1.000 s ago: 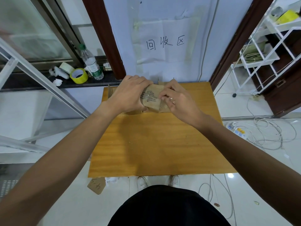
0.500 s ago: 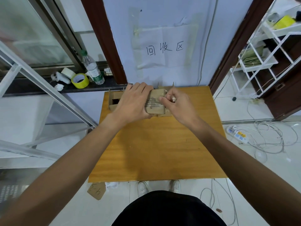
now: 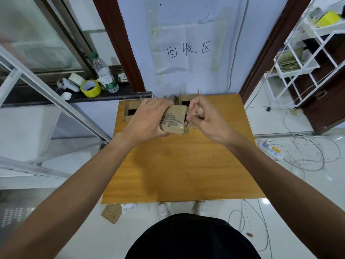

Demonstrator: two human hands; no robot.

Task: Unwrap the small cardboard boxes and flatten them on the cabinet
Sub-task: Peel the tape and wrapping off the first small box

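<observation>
Scrap (image 3: 111, 213): cardboard, on the floor at the cabinet's 7 o'clock
Cabinet (image 3: 177, 165): orange wood top
Left hand (image 3: 147, 118): fingers curled round the box's left end, gripping it
Box (image 3: 175, 120): small, brown, taped, between both hands over the top near 12 o'clock
Right hand (image 3: 205, 120): thumb and forefinger pinching clear wrap (image 3: 198, 109) at the box's 3 o'clock end
Open boxes (image 3: 130, 107): flaps up, on the far edge, 11 to 12 o'clock
Tape roll (image 3: 91, 88), bottle (image 3: 104, 73): on the sill, 10 o'clock
Sign (image 3: 188, 49): paper on the wall, 12 o'clock

Brown box (image 3: 175, 119), orange-yellow cabinet (image 3: 183, 165)
</observation>
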